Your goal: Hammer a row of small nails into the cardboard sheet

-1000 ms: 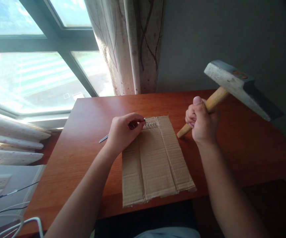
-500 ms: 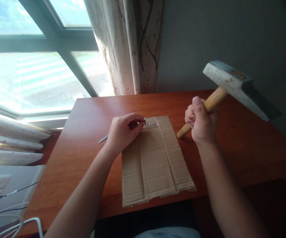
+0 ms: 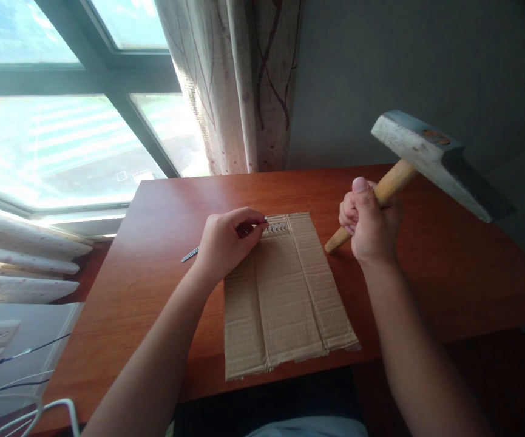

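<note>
The right hand [image 3: 375, 227] has its grip clamped round the wooden handle of a hammer [image 3: 401, 176], head raised. The grip of the left hand [image 3: 228, 240] is pinched together on a small piece [image 3: 265, 218], perhaps a nail, near the far edge of cardboard [image 3: 284, 294] lying flat on the table [image 3: 139, 291].

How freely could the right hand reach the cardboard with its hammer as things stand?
Probably yes: the right hand, gripping the hammer beside the cardboard, has nothing visible between them; only the far left corner looks obstructed, by the left hand.
</note>
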`<state>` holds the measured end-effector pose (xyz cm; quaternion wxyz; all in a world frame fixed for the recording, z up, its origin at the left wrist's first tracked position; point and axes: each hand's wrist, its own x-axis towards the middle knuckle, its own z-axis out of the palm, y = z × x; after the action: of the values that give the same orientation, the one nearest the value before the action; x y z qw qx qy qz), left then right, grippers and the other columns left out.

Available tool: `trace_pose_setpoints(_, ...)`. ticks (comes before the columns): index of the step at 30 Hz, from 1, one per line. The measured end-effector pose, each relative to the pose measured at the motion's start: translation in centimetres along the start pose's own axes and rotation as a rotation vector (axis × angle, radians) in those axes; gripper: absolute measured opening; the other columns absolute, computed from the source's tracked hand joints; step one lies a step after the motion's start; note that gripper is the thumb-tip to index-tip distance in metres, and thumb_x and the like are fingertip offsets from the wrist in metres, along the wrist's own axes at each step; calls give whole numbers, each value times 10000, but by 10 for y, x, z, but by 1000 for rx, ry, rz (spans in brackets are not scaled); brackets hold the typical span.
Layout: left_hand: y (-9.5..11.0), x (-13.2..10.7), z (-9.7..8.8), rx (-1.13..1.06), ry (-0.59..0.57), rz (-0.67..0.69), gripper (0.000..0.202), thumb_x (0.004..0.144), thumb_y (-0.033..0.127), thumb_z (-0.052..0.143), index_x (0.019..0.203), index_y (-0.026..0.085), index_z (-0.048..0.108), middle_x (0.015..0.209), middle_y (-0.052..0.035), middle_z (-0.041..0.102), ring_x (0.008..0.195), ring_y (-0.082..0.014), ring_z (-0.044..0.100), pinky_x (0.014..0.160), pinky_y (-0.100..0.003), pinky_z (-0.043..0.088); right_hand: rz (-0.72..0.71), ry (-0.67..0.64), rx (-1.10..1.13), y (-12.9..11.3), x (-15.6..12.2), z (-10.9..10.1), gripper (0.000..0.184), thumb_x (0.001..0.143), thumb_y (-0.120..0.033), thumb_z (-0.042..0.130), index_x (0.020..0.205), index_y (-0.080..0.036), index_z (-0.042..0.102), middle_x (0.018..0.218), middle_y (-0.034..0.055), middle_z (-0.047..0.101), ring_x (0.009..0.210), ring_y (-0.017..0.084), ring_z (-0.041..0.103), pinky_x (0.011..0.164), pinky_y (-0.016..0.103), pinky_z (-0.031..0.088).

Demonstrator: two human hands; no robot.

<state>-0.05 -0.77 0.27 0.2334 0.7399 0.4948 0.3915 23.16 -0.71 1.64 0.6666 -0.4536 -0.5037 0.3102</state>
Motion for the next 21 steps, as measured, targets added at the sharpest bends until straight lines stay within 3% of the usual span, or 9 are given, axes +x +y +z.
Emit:
trace_pose_setpoints(9, 2, 1, -1, 33, -12, 12, 108, 824, 240, 645, 839, 181, 734, 756, -16, 749, 607, -118, 640, 603, -220, 513, 8, 3, 25, 1, 0, -1, 581, 859, -589, 637, 542, -239, 300, 464, -69, 258, 373, 73, 238, 346, 273, 175)
trace_pose_setpoints(21, 1, 2, -1, 98, -15, 68, 106, 815, 200, 637, 834, 182, 740, 703, 1, 731, 579, -107, 627, 578, -206, 479, 5, -2, 21, 0, 0, 0, 585, 863, -629, 610, 559, -239, 296, 475, -71, 262, 379, 68, 251, 358, 271, 189)
